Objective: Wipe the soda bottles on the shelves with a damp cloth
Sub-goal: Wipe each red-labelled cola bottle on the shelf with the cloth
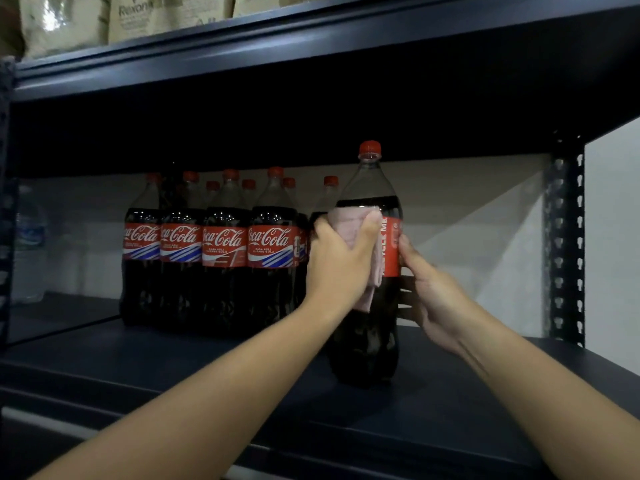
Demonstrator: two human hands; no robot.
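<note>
One large cola bottle (369, 271), red cap, dark contents, red label turned sideways, stood upright near the front of the dark metal shelf (173, 368), just right of a packed group of like bottles (211, 247). My left hand (341, 258) pressed a pale pink cloth (349, 230) against its label and shoulder, fingers wrapped over the cloth. My right hand (433, 292) gripped the bottle's right side below the label, steadying it.

glossy clear plastic cola bottle (369, 271) with a smooth red label; soft pale pink cloth (349, 230); matt dark painted metal shelf (173, 362); perforated metal upright (564, 237).
</note>
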